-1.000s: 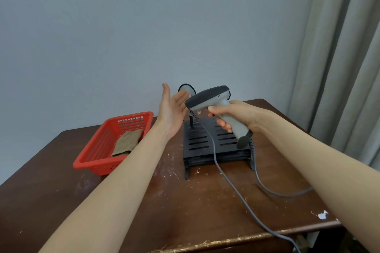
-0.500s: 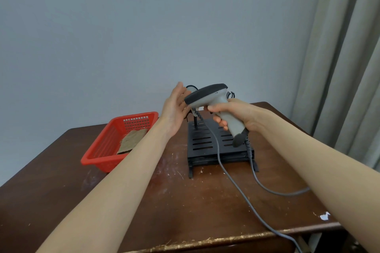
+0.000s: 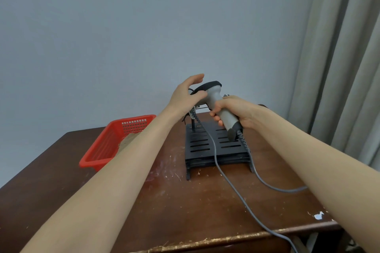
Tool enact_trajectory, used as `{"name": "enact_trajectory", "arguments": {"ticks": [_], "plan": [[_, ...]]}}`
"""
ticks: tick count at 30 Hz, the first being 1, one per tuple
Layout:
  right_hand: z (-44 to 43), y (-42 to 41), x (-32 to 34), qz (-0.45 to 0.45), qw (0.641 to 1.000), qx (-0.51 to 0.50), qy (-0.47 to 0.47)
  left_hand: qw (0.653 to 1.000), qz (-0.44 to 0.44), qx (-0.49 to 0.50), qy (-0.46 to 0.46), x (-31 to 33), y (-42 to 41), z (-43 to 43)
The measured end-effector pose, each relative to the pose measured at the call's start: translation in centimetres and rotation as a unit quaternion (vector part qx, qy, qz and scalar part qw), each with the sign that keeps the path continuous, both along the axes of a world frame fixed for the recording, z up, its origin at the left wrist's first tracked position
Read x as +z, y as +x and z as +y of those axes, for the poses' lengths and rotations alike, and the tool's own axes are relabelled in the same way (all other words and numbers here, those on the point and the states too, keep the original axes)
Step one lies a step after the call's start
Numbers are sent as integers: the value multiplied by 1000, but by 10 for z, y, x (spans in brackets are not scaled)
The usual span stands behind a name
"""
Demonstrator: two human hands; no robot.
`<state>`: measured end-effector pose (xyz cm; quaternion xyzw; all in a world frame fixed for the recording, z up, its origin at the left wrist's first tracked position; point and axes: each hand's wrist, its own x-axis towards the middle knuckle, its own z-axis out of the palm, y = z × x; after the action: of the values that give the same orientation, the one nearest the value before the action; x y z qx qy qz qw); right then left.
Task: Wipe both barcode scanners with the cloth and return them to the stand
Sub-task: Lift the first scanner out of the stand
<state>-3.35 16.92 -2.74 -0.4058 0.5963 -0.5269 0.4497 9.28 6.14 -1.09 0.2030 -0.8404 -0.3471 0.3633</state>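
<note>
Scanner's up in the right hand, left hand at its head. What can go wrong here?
1. Two grey cables trail over the black stand and off the table edge; a snag might tug the grey scanner.
2. The cloth lies in the red basket, so the left hand would touch the scanner bare.

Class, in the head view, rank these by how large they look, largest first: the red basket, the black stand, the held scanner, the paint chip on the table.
1. and 2. red basket and black stand: alike, and the forearm hides part of the basket, so unranked
3. scanner
4. paint chip
</note>
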Motion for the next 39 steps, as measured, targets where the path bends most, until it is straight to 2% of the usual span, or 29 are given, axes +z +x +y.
{"name": "enact_trajectory", "arguments": {"ticks": [5, 9, 12, 19, 23, 29, 33, 39], "plan": [[5, 0, 3, -67, 997, -18, -31, 995, -33, 22, -86, 8, -14, 4], [7, -3, 4, -53, 998, -14, -27, 994, -25, 39, -103, 11, -19, 9], [6, -2, 6, -77, 996, -25, -30, 993, -22, 48, -105, 13, -21, 9], [-2, 9, 10, -107, 994, -2, -28, 992, 13, 100, -81, 10, -10, -1], [-13, 20, 12, -148, 988, 0, -35, 984, 78, 146, -60, 9, 2, -7], [-39, 39, 12, -187, 982, -24, -30, 971, 113, 208, 11, -3, 31, -26], [-55, 53, 10, -169, 985, -33, -25, 964, 54, 262, 16, -19, 50, -44], [-79, 84, 0, -140, 987, -78, -9, 927, -169, 336, 12, -51, 86, -87]]}}
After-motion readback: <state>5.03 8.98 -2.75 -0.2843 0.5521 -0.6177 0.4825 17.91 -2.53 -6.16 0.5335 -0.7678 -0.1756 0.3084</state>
